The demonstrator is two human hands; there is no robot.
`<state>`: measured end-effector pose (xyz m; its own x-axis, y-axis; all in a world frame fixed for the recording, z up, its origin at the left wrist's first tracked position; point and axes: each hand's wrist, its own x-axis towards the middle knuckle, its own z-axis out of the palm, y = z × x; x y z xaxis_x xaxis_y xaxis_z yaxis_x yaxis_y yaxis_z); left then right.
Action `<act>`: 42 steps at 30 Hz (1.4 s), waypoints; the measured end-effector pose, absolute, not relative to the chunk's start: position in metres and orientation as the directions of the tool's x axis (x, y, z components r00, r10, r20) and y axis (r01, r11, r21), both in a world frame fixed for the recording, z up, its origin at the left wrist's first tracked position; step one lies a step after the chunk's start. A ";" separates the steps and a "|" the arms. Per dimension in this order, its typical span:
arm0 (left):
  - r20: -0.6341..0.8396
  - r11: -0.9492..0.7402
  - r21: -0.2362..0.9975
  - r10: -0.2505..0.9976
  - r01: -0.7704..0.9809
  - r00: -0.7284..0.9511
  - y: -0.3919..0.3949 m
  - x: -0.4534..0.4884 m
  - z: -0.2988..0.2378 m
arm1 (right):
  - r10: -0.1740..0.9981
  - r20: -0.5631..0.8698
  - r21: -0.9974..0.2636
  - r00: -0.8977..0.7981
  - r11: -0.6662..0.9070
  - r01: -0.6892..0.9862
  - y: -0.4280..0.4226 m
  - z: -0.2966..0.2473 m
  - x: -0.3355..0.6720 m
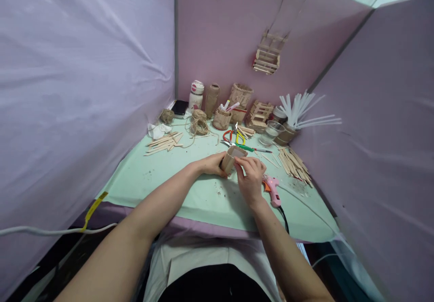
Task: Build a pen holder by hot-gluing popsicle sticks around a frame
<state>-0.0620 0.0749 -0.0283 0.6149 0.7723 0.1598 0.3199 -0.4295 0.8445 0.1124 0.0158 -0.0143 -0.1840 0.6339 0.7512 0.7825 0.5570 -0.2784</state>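
Note:
In the head view, a small cup made of wooden craft sticks (pixel 229 161) is held up just above the table, tilted with its mouth toward the upper right. My left hand (pixel 214 164) wraps round its left side and base. At the near right edge of the cup, my right hand (pixel 250 172) has thumb and forefinger pinched against the wall; whether a loose stick is between them is hidden. Beside my right wrist lies a pink hot glue gun (pixel 273 191) with an orange trigger, a glue stick trailing from its back.
Pliers with red (pixel 227 136), yellow and green handles lie behind the cup. Craft sticks are piled at left (pixel 165 143) and right (pixel 295 165). Twine (pixel 199 123), a white bottle (pixel 196 95), a clear cup (pixel 271 133) and glue sticks (pixel 300 110) stand along the back.

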 end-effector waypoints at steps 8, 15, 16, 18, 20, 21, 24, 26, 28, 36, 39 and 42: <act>0.177 -0.435 0.843 0.779 0.315 0.602 0.076 -0.062 -0.034 | 0.610 0.769 -0.271 -0.189 0.580 0.768 0.017 -0.017 0.112; 0.155 -0.408 0.867 0.767 0.286 0.623 0.075 -0.064 -0.033 | 0.589 0.806 -0.366 -0.059 0.575 0.732 0.014 -0.026 0.115; 0.169 -0.420 0.863 0.763 0.280 0.624 0.076 -0.064 -0.034 | 0.608 0.793 -0.400 -0.036 0.564 0.722 0.015 -0.029 0.116; 0.199 -0.443 0.855 0.759 0.270 0.620 0.077 -0.064 -0.037 | 0.657 0.754 -0.461 -0.025 0.554 0.693 0.018 -0.037 0.117; 0.212 -0.448 0.856 0.758 0.257 0.616 0.078 -0.063 -0.039 | 0.705 0.708 -0.515 -0.032 0.547 0.660 0.022 -0.045 0.118; 0.215 -0.446 0.860 0.756 0.247 0.618 0.078 -0.063 -0.039 | 0.728 0.684 -0.542 -0.037 0.542 0.642 0.024 -0.048 0.118; 0.227 -0.442 0.876 0.730 0.193 0.644 0.078 -0.062 -0.036 | 0.782 0.621 -0.617 -0.052 0.528 0.583 0.028 -0.056 0.118; 0.242 -0.450 0.878 0.714 0.165 0.657 0.077 -0.062 -0.033 | 0.807 0.588 -0.658 -0.061 0.521 0.544 0.030 -0.059 0.117; 0.245 -0.452 0.877 0.712 0.163 0.658 0.076 -0.062 -0.031 | 0.823 0.565 -0.686 -0.059 0.508 0.521 0.030 -0.060 0.116; 0.241 -0.408 0.903 0.736 0.131 0.632 0.081 -0.062 -0.037 | 0.872 0.488 -0.750 -0.039 0.441 0.493 0.031 -0.056 0.111; 0.224 -0.386 0.907 0.779 0.166 0.586 0.084 -0.064 -0.037 | 0.874 0.485 -0.760 -0.018 0.431 0.486 0.033 -0.057 0.111; 0.183 -0.361 0.911 0.790 0.202 0.585 0.086 -0.065 -0.036 | 0.874 0.485 -0.759 -0.019 0.432 0.488 0.033 -0.058 0.112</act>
<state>-0.0651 0.0862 -0.0360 0.5851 0.7899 0.1835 0.2016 -0.3608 0.9106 0.1118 0.0328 -0.0579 -0.0191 0.8741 0.4853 0.4881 0.4318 -0.7585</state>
